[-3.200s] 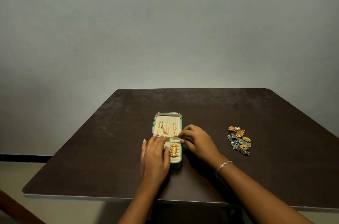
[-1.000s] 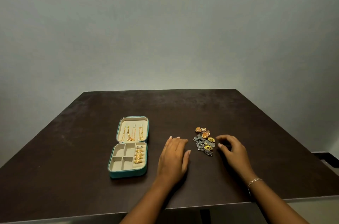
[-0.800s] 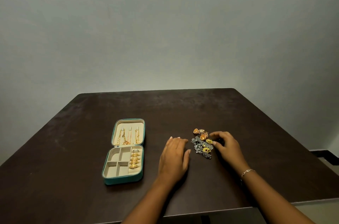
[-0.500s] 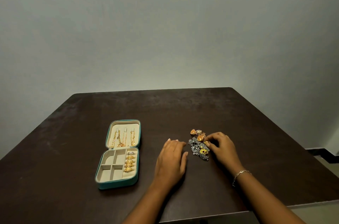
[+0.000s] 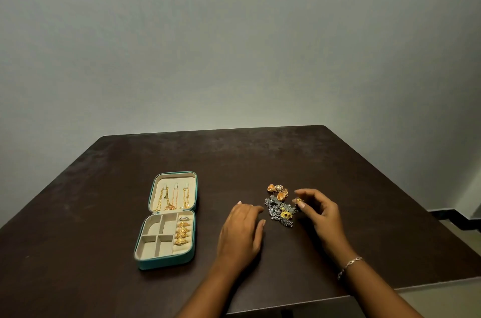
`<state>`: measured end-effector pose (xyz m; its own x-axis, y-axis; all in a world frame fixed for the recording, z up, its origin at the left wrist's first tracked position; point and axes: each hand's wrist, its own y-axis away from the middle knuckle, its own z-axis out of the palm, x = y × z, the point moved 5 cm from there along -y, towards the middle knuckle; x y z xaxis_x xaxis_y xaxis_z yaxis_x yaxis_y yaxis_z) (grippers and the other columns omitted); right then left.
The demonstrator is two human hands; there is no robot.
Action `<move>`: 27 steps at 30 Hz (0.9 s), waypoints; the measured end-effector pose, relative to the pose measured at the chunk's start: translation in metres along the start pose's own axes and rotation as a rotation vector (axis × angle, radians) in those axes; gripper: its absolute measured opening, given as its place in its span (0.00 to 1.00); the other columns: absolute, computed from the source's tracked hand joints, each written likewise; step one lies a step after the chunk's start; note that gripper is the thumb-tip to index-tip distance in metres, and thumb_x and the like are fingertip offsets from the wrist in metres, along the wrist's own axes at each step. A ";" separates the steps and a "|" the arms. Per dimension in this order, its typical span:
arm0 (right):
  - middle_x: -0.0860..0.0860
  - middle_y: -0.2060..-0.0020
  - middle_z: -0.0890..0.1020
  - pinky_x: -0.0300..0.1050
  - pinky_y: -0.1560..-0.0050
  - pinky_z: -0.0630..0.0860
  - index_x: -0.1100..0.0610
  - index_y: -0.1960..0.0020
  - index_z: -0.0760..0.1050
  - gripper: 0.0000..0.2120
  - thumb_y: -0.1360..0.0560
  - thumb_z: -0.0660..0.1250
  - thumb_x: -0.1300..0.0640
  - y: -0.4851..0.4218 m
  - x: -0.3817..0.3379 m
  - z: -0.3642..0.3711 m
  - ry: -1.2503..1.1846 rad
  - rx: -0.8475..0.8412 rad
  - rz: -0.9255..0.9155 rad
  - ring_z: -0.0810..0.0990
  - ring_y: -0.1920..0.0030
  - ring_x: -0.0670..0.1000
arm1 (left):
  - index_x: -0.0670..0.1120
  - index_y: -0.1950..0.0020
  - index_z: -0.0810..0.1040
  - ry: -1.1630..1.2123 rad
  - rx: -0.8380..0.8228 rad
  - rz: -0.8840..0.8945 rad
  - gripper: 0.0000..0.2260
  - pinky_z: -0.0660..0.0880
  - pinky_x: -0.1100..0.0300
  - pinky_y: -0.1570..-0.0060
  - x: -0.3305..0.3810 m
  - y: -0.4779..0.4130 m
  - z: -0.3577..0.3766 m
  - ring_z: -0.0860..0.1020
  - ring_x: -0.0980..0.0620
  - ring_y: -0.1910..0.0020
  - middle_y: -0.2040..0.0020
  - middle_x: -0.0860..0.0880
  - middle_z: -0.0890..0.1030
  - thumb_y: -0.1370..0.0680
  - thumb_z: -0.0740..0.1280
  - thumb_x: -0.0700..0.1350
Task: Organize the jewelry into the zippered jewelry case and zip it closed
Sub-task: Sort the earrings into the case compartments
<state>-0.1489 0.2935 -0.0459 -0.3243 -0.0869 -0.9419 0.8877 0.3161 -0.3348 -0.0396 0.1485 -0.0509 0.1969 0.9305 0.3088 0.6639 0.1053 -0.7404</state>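
I see the jewelry case [image 5: 166,221] lying open at lower left of centre on the dark table [image 5: 104,187], chains [image 5: 171,198] hanging in its lid and gold rings [image 5: 183,233] lined up in the right-hand slot of its tray. My left hand [image 5: 240,231] rests flat on the table at lower centre, fingers loosely spread, holding nothing. Just right of it lies the pile of jewelry [image 5: 280,209]. My right hand [image 5: 321,216] hovers beside the pile, thumb and forefinger pinching a small gold piece [image 5: 299,200]. A bracelet [image 5: 350,265] circles that wrist.
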 end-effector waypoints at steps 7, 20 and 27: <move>0.55 0.55 0.82 0.39 0.52 0.76 0.59 0.53 0.79 0.13 0.31 0.67 0.74 0.022 -0.008 0.034 -0.051 -0.152 -0.040 0.81 0.54 0.49 | 0.47 0.47 0.77 0.262 0.001 -0.179 0.12 0.67 0.75 0.50 -0.002 0.003 -0.007 0.74 0.62 0.52 0.53 0.53 0.80 0.26 0.61 0.50; 0.52 0.61 0.82 0.43 0.55 0.78 0.55 0.50 0.76 0.15 0.35 0.70 0.66 0.034 -0.006 0.053 0.004 -0.231 -0.087 0.81 0.58 0.48 | 0.52 0.60 0.76 0.643 -0.031 -0.378 0.04 0.75 0.64 0.60 -0.005 0.002 -0.015 0.79 0.58 0.61 0.61 0.56 0.80 0.31 0.66 0.50; 0.47 0.56 0.81 0.48 0.55 0.77 0.51 0.52 0.77 0.14 0.36 0.69 0.62 0.038 -0.013 0.057 0.082 -0.219 -0.105 0.80 0.56 0.47 | 0.49 0.59 0.77 0.689 -0.075 -0.399 0.02 0.73 0.67 0.60 -0.007 0.004 -0.012 0.79 0.58 0.61 0.60 0.54 0.80 0.29 0.66 0.41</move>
<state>-0.0922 0.2534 -0.0481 -0.4440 -0.0560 -0.8942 0.7590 0.5069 -0.4086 -0.0299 0.1385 -0.0487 0.3198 0.3990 0.8594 0.8199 0.3380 -0.4620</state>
